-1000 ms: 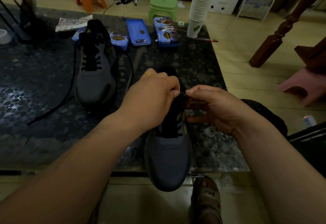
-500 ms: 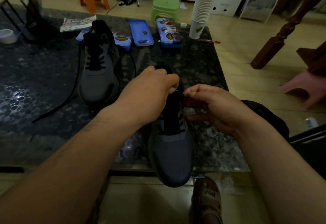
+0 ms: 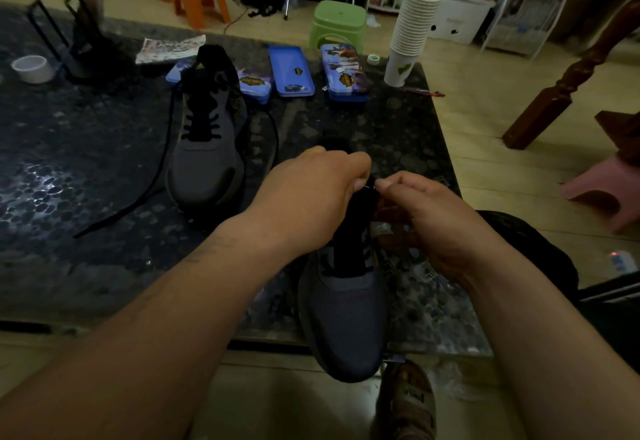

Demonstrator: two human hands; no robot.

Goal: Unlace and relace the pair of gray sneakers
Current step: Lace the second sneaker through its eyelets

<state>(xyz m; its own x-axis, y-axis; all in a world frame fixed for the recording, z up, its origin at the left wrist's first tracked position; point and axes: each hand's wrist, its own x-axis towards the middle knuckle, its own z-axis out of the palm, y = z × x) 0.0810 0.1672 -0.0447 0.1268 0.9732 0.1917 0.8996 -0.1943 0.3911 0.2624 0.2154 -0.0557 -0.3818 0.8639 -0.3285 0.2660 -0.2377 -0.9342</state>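
While the near gray sneaker lies on the near edge of the dark pebbled table, its toe hanging over the edge toward the person, both hands meet above its laced part. The left hand sits on the sneaker's left, fingers curled, thumb and forefinger pinching a black lace at the upper eyelets. The right hand sits just to the right, its fingers also curled and pinching the same dark lace, so that the two sets of fingertips nearly touch; the dim light hides exactly how the lace runs between them. The second gray sneaker stands farther off to the left, well apart from both hands, toe toward the person, with a loose black lace trailing left across the table. Beyond it lie blue cases, and a stack of paper cups stands at the far right corner.
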